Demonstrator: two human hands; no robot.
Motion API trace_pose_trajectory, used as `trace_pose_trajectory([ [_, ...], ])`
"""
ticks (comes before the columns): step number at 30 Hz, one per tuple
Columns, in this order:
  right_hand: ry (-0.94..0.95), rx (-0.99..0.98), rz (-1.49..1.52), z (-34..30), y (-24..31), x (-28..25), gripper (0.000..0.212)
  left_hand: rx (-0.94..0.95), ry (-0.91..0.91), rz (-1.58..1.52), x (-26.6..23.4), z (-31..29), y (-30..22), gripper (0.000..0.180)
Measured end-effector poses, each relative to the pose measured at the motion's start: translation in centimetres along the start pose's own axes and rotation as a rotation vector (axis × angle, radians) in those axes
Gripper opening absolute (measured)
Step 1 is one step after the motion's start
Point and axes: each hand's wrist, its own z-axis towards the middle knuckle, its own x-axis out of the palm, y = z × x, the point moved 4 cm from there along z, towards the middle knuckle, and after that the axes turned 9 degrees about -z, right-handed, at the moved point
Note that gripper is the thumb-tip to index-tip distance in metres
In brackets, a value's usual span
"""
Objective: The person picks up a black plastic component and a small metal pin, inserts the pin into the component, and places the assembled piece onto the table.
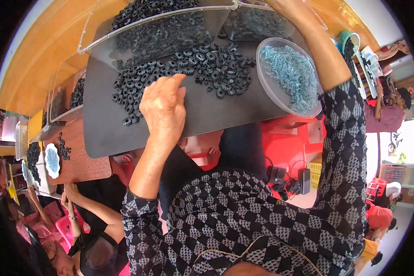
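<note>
My left hand [163, 101] hovers at the near edge of a loose spread of small black plastic clips [216, 69] on a dark grey tabletop [207, 119]. Its fingers are curled in with the thumb and forefinger close together; whatever they may hold is hidden. My right arm reaches up past a round clear tray [265, 83] heaped with small light-blue translucent pieces [292, 76]. At the top edge, my right hand [287, 5] is mostly cut off, over the clear bin's right section, and its fingers do not show.
A clear-walled bin [161, 18] full of black parts stands along the table's far side. On the left, two people sit at a brown table [83, 161] with a white dish [52, 161] of blue pieces. Black devices with cables [290, 181] lie below, right of my legs.
</note>
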Motion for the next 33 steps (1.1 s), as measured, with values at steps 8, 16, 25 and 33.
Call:
trace_pose_trajectory([
  [8,0.28,-0.093,-0.256,2.6,-3.1,8.3,0.023,-0.078,0.008,0.115,-1.7,2.0,2.3,0.026],
  [16,-0.158,-0.182,0.236,-2.6,-0.3,3.1,0.017,0.223,0.139,0.211,2.0,2.8,2.1,0.016],
  [25,-0.122,-0.316,0.232,-10.3,1.0,-0.4,0.008,0.243,0.344,0.443,3.8,3.6,2.5,0.013],
  [33,0.086,-0.242,0.305,-15.1,0.9,-1.0,0.009,0.167,0.184,0.171,0.7,3.3,0.2,0.013],
])
